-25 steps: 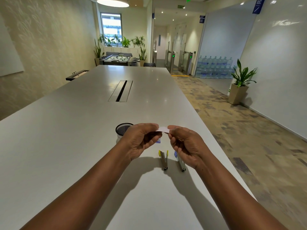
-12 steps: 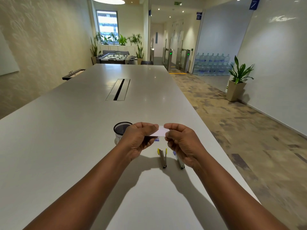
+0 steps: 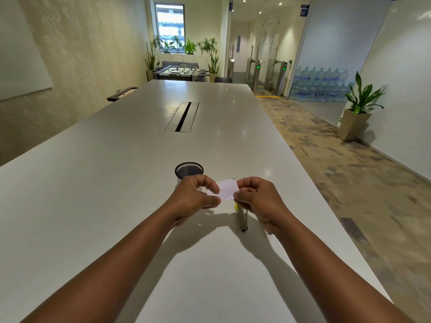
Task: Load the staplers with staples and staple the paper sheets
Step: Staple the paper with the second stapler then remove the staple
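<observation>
Since the earlier frames, more of the small white paper slip [image 3: 225, 189] shows between the hands, and the right hand [image 3: 257, 198] now hides the second stapler. Both hands hover above the white table [image 3: 116, 183], each pinching one end of the slip between thumb and fingers; the left hand [image 3: 194, 198] grips the left end, the right hand the right end. Flat, rectangular and plain white, the slip carries a faint small mark near its middle. Its long axis runs left to right between the hands. Just below the right hand lies a grey stapler [image 3: 242, 216] with a yellow tip, pointing away from the person. Beyond the left hand stands a black mesh cup [image 3: 189, 170].
</observation>
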Demonstrator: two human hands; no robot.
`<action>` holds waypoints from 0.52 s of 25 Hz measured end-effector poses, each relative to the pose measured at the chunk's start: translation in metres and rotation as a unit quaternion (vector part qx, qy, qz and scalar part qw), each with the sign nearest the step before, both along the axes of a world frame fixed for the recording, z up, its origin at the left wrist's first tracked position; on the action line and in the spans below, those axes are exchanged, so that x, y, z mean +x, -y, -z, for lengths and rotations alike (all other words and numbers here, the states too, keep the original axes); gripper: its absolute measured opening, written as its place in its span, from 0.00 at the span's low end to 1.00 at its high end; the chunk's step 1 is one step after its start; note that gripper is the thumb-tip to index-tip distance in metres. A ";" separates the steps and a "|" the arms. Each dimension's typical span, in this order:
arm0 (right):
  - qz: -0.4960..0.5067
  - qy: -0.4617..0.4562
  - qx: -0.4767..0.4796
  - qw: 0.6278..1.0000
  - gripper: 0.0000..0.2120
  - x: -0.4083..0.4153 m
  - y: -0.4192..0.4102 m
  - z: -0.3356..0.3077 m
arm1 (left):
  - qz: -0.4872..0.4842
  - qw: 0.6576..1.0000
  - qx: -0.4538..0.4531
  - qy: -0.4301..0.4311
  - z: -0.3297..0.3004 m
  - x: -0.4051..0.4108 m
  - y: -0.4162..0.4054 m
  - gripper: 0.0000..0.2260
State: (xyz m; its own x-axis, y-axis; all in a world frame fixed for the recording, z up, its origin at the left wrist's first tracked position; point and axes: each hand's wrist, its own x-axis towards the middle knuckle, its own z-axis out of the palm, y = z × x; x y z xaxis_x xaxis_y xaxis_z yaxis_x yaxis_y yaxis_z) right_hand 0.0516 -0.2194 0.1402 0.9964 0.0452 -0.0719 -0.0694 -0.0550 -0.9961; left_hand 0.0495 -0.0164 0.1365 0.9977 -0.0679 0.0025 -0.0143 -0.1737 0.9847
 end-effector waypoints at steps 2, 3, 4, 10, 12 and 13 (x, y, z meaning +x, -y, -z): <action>-0.003 0.035 -0.044 0.998 0.09 0.007 -0.008 0.004 | -0.023 1.000 -0.008 -0.002 0.009 0.003 -0.009 0.14; -0.006 0.051 -0.063 0.997 0.10 0.011 -0.013 0.006 | -0.030 0.999 -0.019 -0.007 0.014 0.006 -0.015 0.15; -0.011 0.066 -0.082 0.994 0.11 0.014 -0.017 0.008 | -0.035 0.999 -0.029 -0.014 0.019 0.008 -0.020 0.17; 0.034 0.152 -0.152 0.976 0.11 0.048 -0.038 0.008 | -0.122 0.980 0.155 -0.012 0.051 0.018 -0.063 0.12; 0.039 0.201 -0.188 0.961 0.09 0.060 -0.050 0.004 | -0.155 0.965 0.212 -0.015 0.066 0.024 -0.075 0.11; 0.038 0.224 -0.200 0.953 0.08 0.065 -0.058 0.003 | -0.163 0.961 0.222 -0.018 0.074 0.027 -0.080 0.10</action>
State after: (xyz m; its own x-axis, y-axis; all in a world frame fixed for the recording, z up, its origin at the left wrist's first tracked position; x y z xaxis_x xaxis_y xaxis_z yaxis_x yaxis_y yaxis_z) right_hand 0.1162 -0.1615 0.1374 0.9304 0.0302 0.3652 0.3391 -0.4488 -0.8268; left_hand 0.0766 0.0633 0.0627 0.9650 0.2619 0.0104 0.1448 -0.5657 0.8118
